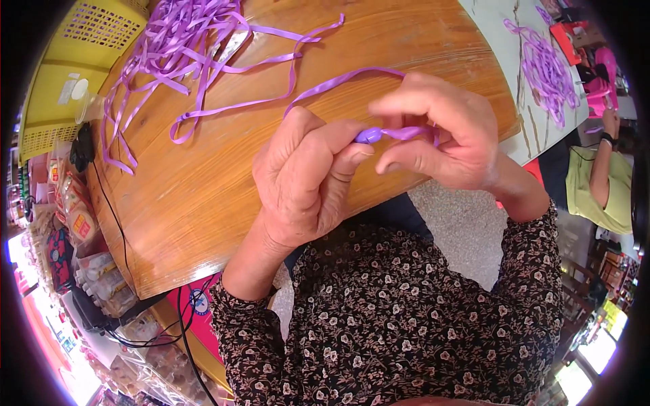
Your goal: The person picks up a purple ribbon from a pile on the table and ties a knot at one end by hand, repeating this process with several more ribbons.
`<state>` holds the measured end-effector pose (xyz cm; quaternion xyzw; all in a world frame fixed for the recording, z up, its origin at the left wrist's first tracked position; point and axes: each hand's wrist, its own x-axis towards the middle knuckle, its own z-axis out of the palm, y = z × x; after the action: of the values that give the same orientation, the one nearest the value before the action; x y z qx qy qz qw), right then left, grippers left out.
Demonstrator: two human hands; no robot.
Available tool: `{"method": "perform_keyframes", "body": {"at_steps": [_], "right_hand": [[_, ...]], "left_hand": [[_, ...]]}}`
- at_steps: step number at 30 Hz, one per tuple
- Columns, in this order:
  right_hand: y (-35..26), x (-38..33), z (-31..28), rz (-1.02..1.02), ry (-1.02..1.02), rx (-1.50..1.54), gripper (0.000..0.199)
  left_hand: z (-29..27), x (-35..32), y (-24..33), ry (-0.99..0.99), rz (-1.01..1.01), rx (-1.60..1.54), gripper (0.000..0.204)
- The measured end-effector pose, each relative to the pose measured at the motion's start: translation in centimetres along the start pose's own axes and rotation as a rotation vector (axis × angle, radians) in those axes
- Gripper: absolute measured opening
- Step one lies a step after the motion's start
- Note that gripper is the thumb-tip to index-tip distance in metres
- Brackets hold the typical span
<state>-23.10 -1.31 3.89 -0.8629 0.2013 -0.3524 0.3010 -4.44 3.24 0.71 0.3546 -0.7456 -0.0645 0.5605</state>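
In front of my chest I hold a purple ribbon point(406, 132) above the near edge of the table. My left hand point(301, 179) is closed, pinching between thumb and forefinger a small, glossy, blue-purple knot-like piece point(369, 135) at the ribbon. From there the twisted ribbon runs into the curled palm of my right hand point(450, 128). The right thumb and forefinger stand apart, and the other fingers are mostly hidden behind them. Another stretch of ribbon point(338, 80) arcs from behind my left hand to behind the right one.
A tangled heap of purple ribbons point(183, 40) lies on the wooden table point(196, 169), near a yellow basket point(64, 88). Packaged goods point(81, 220) and a black cable point(112, 203) crowd the left side. At right, a person point(599, 176) sits by more ribbons point(545, 74) on a white table.
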Motion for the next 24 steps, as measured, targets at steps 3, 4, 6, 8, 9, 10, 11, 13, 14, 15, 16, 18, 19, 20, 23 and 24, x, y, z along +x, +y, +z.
{"method": "perform_keyframes", "body": {"at_steps": [3,4,6,8,9,10,11,13,14,15,16,18,19,20,23,24], "right_hand": [[0.2,0.6,-0.1,-0.103,0.094,-0.054,0.039],[0.3,0.9,-0.1,-0.249,0.128,-0.115,0.038],[0.2,1.2,0.1,-0.263,0.131,-0.117,0.035],[0.1,1.3,0.0,-0.274,0.133,-0.122,0.031],[0.1,1.4,-0.1,-0.245,0.111,-0.136,0.03],[0.1,1.4,-0.2,-0.216,0.09,-0.151,0.028],[0.2,1.4,-0.3,-0.216,0.089,-0.151,0.028],[0.5,1.4,-0.3,-0.186,0.072,-0.066,0.027],[0.5,1.4,-0.3,-0.186,0.07,-0.065,0.027],[0.5,1.5,-0.2,-0.189,0.074,-0.066,0.027],[0.6,1.6,-0.2,-0.191,0.079,-0.066,0.026],[0.5,1.6,-0.2,-0.207,0.064,-0.107,0.027],[0.5,1.6,-0.2,-0.224,0.05,-0.149,0.027],[0.7,1.6,-0.2,-0.224,0.05,-0.148,0.027],[1.0,1.7,-0.1,-0.281,0.048,-0.194,0.028],[0.9,1.8,0.0,-0.298,0.066,-0.213,0.029]], "left_hand": [[-0.2,0.1,0.2,-0.062,-0.063,-0.004,0.014],[-0.2,0.1,0.0,-0.072,-0.095,-0.081,0.013],[-0.3,-0.1,-0.3,-0.081,-0.128,-0.153,0.012],[-0.2,-0.2,-0.5,-0.078,-0.196,-0.282,0.011],[-0.3,-0.1,-0.4,-0.077,-0.195,-0.285,0.011],[-0.4,-0.1,-0.2,-0.091,-0.24,-0.325,0.012],[-0.5,0.0,0.0,-0.106,-0.286,-0.363,0.013],[-0.8,0.1,0.2,-0.117,-0.344,-0.402,0.014],[-0.9,0.0,0.3,-0.128,-0.402,-0.438,0.016],[-0.9,-0.1,0.2,-0.127,-0.403,-0.438,0.016],[-0.8,-0.3,0.2,-0.118,-0.468,-0.517,0.017],[-0.6,-0.4,0.2,-0.107,-0.535,-0.596,0.018],[-0.6,-0.4,0.3,-0.086,-0.583,-0.654,0.019],[-0.6,-0.4,0.3,-0.066,-0.63,-0.713,0.019],[-0.5,-0.6,-0.2,-0.102,-0.523,-0.61,0.015],[-0.6,-0.4,-0.2,-0.102,-0.523,-0.61,0.015]]}}
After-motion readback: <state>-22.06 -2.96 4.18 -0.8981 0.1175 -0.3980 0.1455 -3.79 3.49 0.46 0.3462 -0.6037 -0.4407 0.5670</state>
